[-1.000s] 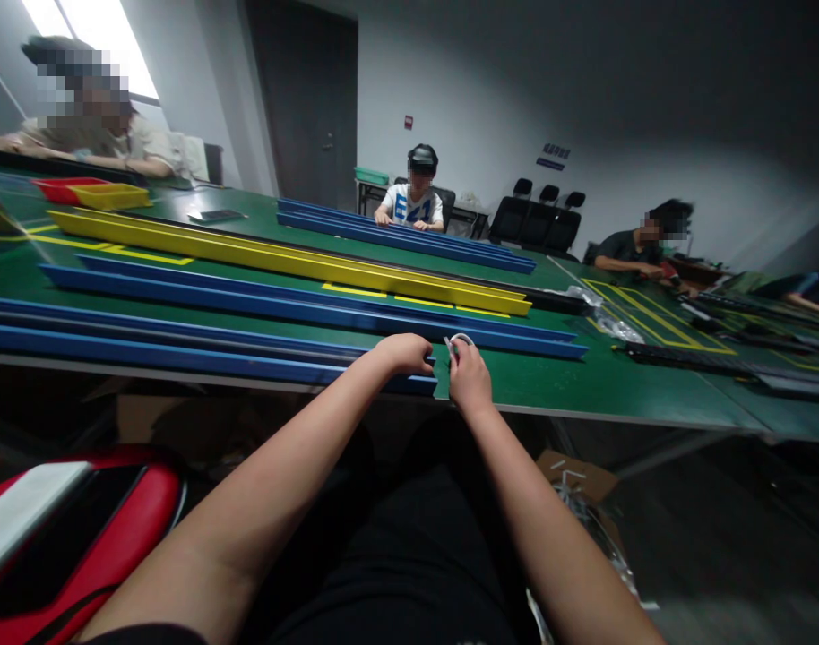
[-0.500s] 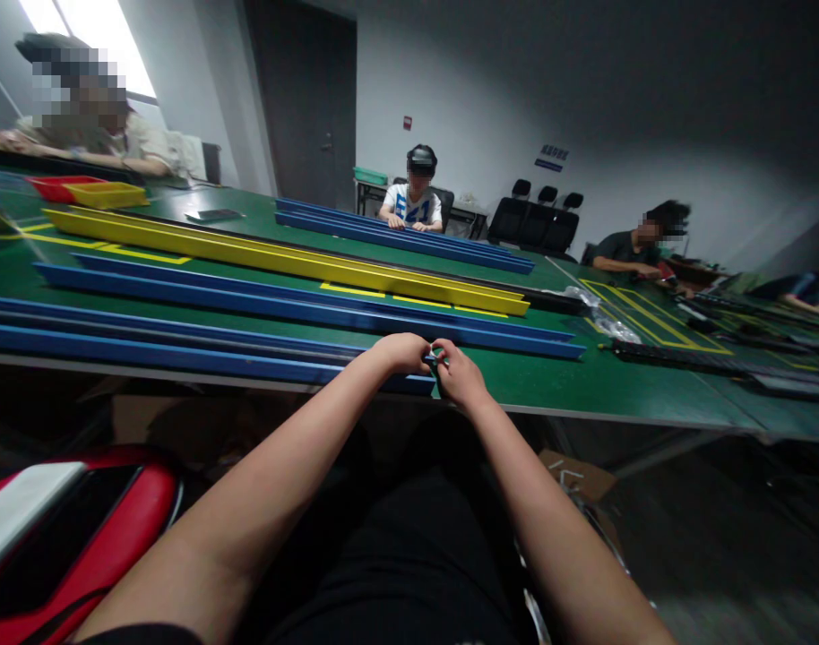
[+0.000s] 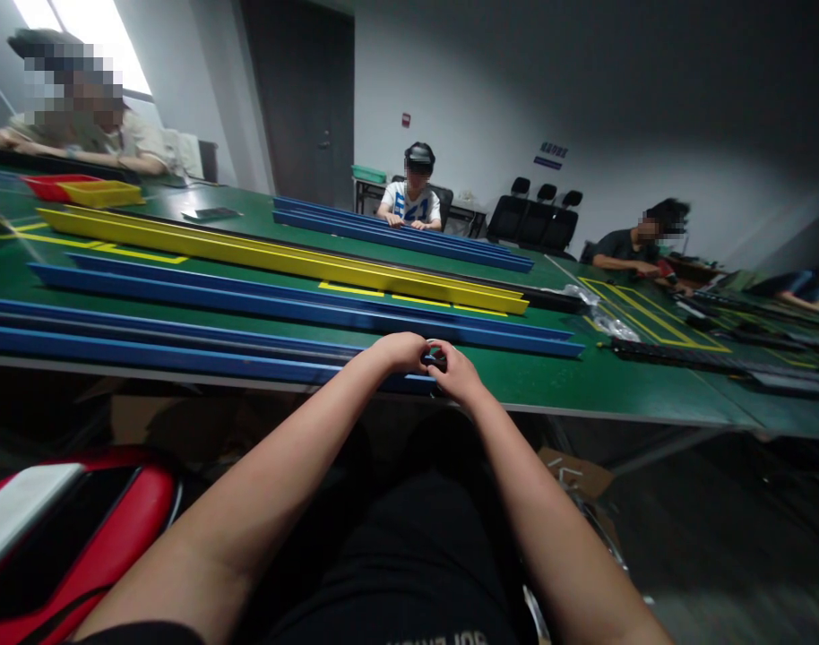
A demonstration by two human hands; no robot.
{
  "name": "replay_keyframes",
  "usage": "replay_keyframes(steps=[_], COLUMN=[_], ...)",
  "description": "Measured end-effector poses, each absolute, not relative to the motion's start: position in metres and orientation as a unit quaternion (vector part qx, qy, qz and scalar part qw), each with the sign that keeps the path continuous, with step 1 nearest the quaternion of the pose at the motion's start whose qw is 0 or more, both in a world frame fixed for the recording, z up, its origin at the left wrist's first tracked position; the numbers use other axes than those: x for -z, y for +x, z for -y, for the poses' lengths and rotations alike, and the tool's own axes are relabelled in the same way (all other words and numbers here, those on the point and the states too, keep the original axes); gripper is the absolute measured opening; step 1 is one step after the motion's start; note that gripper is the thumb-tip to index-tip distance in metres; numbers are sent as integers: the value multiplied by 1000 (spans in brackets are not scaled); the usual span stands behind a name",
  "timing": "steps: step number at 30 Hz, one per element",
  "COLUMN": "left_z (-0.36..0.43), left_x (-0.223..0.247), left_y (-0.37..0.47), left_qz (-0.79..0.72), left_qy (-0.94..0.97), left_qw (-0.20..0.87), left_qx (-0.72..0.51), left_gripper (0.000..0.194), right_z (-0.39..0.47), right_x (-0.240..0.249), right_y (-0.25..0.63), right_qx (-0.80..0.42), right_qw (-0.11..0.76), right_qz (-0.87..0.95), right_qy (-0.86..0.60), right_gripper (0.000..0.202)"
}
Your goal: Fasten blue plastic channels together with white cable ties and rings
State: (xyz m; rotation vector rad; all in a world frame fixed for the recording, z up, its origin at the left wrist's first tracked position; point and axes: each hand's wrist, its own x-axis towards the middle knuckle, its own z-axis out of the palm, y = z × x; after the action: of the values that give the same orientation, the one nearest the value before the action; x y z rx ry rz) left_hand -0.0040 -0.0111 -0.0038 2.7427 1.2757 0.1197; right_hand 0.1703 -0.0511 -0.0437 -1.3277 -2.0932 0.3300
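My left hand (image 3: 405, 352) is at the right end of the nearest blue channel (image 3: 181, 356), its fingers curled inward and closed. Facing it, my right hand (image 3: 459, 373) is also closed, with thumb and index fingertip bent toward the left fingertips. Something small and dark shows between the two hands, too small to name. A long grey-black strip (image 3: 201, 333) lies along the inside of the same channel. Just beyond lies another blue channel (image 3: 302, 309), and behind that a yellow channel (image 3: 281, 262).
Across the green table (image 3: 517, 383) lie more blue channels (image 3: 402, 244) before a seated person. Red (image 3: 50, 186) and yellow trays (image 3: 104, 193) stand at far left. Clear plastic wrap (image 3: 615, 324) and dark strips (image 3: 671, 356) lie rightward. Other people sit left and right. A red-black seat (image 3: 137, 511) is beside me.
My right fingers have shifted slightly, and a small rounded gap now shows between the two hands' fingertips. The left hand stays in nearly the same place. The channels stay put.
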Motion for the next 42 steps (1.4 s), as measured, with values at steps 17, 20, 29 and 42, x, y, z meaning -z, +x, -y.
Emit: replay_keyframes(steps=[17,20,29,42], left_z=[18,17,11,-8], left_x=[0,1,3,4], left_y=[-6,-6,-7,-3], left_qz=[-411,-406,-391,-428], left_qy=[910,912,920,902], left_qw=[30,26,15,20], left_qx=[-51,-50,-35,-48], left_gripper=[32,32,28,25], right_z=[44,47,59,49], right_x=[52,50,45,49], right_y=[172,172,168,168], right_qx=[-189,-173,-66,-56], right_qw=[345,333,307,349], right_qz=[756,762,787,734], right_qy=[-523,-527,-531,-580], right_gripper=[40,39,40,29])
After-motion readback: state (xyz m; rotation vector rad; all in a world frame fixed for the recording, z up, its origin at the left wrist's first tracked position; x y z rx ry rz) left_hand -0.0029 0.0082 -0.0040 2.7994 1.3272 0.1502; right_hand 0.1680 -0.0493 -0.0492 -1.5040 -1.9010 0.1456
